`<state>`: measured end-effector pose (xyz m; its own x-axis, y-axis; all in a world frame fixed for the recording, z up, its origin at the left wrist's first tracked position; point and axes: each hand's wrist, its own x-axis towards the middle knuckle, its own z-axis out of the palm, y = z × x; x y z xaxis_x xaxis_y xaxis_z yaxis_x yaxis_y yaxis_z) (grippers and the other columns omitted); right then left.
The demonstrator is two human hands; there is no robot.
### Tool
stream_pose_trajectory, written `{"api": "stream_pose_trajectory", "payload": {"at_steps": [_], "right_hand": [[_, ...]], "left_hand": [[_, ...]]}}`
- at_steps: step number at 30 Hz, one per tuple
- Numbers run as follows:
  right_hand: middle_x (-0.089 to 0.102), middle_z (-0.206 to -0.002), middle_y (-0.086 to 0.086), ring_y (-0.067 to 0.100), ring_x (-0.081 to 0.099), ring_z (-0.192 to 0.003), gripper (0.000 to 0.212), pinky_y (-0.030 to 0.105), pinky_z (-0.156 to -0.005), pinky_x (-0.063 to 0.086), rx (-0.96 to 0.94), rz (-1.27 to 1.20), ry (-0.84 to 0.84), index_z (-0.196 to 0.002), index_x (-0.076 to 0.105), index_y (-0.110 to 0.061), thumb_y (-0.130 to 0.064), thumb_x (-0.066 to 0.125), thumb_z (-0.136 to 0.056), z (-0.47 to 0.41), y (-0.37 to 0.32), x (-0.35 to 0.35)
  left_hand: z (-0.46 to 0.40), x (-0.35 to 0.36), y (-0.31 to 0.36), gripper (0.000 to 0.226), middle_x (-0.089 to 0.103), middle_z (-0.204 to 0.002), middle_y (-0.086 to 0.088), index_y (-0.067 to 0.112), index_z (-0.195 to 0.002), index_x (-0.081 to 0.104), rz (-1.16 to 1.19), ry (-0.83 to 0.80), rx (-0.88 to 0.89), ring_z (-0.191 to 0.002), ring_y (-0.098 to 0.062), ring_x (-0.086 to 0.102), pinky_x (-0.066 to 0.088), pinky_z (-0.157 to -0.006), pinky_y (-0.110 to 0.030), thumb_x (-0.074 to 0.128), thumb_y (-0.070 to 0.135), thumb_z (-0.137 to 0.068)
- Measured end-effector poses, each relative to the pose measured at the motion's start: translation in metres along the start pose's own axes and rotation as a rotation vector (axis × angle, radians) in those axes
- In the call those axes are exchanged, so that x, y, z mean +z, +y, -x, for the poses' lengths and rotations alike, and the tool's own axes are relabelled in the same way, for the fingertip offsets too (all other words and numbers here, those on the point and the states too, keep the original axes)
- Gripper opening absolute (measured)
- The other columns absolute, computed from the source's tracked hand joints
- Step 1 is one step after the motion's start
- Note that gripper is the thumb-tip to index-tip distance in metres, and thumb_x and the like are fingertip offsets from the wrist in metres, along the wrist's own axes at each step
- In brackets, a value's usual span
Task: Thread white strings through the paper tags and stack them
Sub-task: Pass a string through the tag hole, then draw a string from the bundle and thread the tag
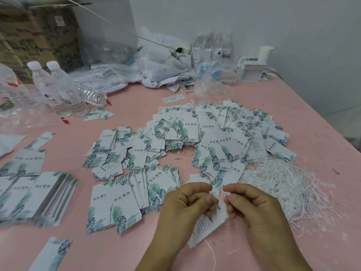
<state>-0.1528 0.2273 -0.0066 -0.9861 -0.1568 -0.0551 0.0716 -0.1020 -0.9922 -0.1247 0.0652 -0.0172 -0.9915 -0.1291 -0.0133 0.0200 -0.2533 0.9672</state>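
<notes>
Both hands are seen nearest the camera, low in the middle, with one paper tag (pixel 207 225) held between them. The left hand (pixel 183 204) has its fingers (pixel 212 201) curled and pinched on the tag's upper left edge; the right hand (pixel 252 208) is pinched on a white string (pixel 212 253) at the tag's top right corner, where the hole is judged to be, though the hole itself cannot be made out. The tag's long axis runs from the fingertips down and to the left, toward the person, and the string's loose end trails below its lower edge. The coming pull is judged to depend on the string lying to the right of the tag's top, so the right hand is the nearer one to draw it through while the tag is steadied by the left.

One tag and one string are in hand. To the right of the held tag, on the pink tabletop (pixel 312 118), a tangled heap of strings (pixel 283 190) is spread, too many to count. Beyond the held tag a wide scatter of tags (pixel 224 137) lies, uncountable, some with strings visible among them. To its left, fanned bundles of tags (pixel 125 200) are laid, and further left another stack (pixel 39 198). Far to the upper left of the held tag, two upright capped water bottles (pixel 58 89) are counted, with one more lying on its side beside them
</notes>
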Motion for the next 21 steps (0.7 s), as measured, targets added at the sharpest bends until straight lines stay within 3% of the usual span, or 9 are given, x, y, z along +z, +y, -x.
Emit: {"api": "stream_pose_trajectory", "payload": {"at_steps": [4, 7, 16, 21], "right_hand": [[0.07, -0.071, 0.017, 0.019, 0.062, -0.06, 0.018, 0.024, -0.054, 0.053, 0.006, -0.066, -0.018, -0.089, 0.078, -0.013, -0.014, 0.071, -0.072, 0.0, 0.0, 0.002], [0.069, -0.071, 0.017, 0.021, 0.062, -0.06, 0.028, 0.026, -0.054, 0.052, -0.002, -0.068, -0.027, -0.088, 0.077, -0.01, -0.027, 0.072, -0.067, 0.001, 0.001, 0.005], [0.069, -0.069, 0.018, 0.02, 0.063, -0.055, 0.025, 0.024, -0.05, 0.051, -0.016, -0.095, -0.02, -0.079, 0.073, -0.012, -0.032, 0.073, -0.065, 0.003, 0.005, 0.012], [0.069, -0.068, 0.017, 0.02, 0.062, -0.055, 0.023, 0.024, -0.051, 0.052, -0.027, -0.097, -0.025, -0.08, 0.074, -0.012, -0.031, 0.071, -0.067, 0.004, 0.008, 0.014]], "left_hand": [[0.0, 0.0, -0.001, 0.021, 0.075, -0.077, -0.017, 0.014, -0.085, 0.078, -0.019, -0.023, 0.001, -0.064, -0.017, 0.069, 0.055, -0.062, -0.021, 0.071, -0.006, -0.083], [0.001, 0.003, 0.0, 0.009, 0.074, -0.072, -0.012, 0.013, -0.082, 0.077, -0.035, -0.017, 0.021, -0.062, -0.015, 0.066, 0.053, -0.062, -0.022, 0.073, 0.007, -0.078], [0.003, 0.007, 0.004, 0.013, 0.068, -0.064, 0.004, 0.024, -0.077, 0.074, -0.122, -0.029, 0.055, -0.053, -0.001, 0.054, 0.043, -0.055, -0.013, 0.068, 0.013, -0.078], [0.005, 0.009, 0.009, 0.012, 0.071, -0.066, 0.004, 0.022, -0.077, 0.075, -0.117, -0.03, 0.055, -0.056, 0.001, 0.059, 0.044, -0.056, -0.011, 0.067, 0.012, -0.078]]}}
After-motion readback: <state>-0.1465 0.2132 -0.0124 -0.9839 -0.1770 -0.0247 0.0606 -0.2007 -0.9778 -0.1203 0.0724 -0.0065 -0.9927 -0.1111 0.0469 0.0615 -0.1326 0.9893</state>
